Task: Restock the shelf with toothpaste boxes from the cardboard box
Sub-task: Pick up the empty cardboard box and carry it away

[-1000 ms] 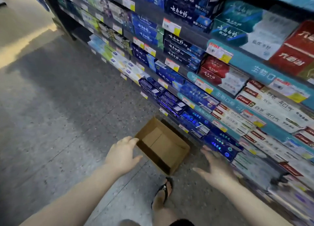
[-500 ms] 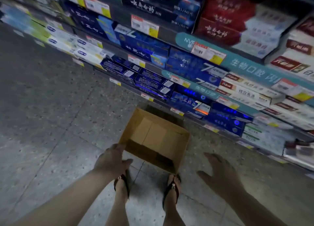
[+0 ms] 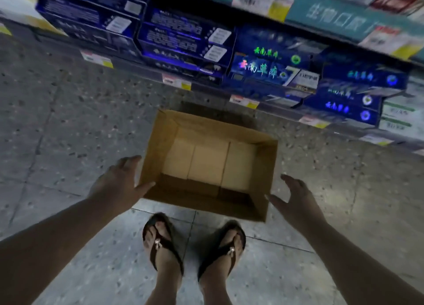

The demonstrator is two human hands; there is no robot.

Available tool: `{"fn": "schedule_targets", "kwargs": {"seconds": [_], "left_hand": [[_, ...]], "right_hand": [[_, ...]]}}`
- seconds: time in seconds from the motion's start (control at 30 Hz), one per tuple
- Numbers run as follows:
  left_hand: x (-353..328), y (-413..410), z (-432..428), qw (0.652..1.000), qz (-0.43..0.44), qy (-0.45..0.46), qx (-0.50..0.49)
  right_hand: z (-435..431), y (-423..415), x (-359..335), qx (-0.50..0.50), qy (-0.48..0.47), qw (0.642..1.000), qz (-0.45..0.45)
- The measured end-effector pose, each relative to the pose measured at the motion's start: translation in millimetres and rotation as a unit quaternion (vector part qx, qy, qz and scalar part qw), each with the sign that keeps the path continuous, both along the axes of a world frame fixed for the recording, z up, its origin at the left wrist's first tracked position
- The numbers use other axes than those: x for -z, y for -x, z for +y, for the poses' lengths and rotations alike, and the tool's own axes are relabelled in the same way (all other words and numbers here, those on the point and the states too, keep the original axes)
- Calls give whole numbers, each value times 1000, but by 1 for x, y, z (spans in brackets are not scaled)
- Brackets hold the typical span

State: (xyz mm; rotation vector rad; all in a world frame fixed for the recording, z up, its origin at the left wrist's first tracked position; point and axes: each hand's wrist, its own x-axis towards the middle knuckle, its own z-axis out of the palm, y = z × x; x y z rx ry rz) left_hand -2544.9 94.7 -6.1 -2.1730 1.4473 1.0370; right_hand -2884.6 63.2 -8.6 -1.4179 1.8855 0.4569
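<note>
An open brown cardboard box sits on the floor in front of my feet, and only its bare bottom flaps show inside. My left hand is at the box's left wall, thumb against the near left corner, fingers straight. My right hand hovers spread just right of the near right corner, not touching it. Dark blue toothpaste boxes fill the lowest shelf behind the box.
My two feet in dark sandals stand just behind the box on the speckled grey floor. Yellow-and-white price tags line the shelf edge. A teal shelf strip runs above to the right.
The view dropped closer to the box. Both hands moved down toward its two sides; the left now touches the left wall.
</note>
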Motion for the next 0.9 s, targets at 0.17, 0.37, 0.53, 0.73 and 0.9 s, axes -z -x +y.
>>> {"fn": "schedule_targets", "kwargs": {"seconds": [0.17, 0.37, 0.53, 0.73, 0.9], "left_hand": [[73, 3, -6, 998, 9, 25, -58], [149, -6, -7, 989, 2, 33, -143], [179, -10, 1, 973, 52, 81, -210], [182, -7, -1, 956, 74, 113, -260], [145, 37, 20, 938, 118, 63, -321]], "right_hand": [[5, 12, 73, 14, -9, 1000, 7], [1, 23, 135, 49, -1, 998, 30], [1, 23, 166, 88, 22, 996, 14], [6, 13, 175, 181, 51, 982, -9], [10, 5, 145, 178, 68, 982, -17]]}}
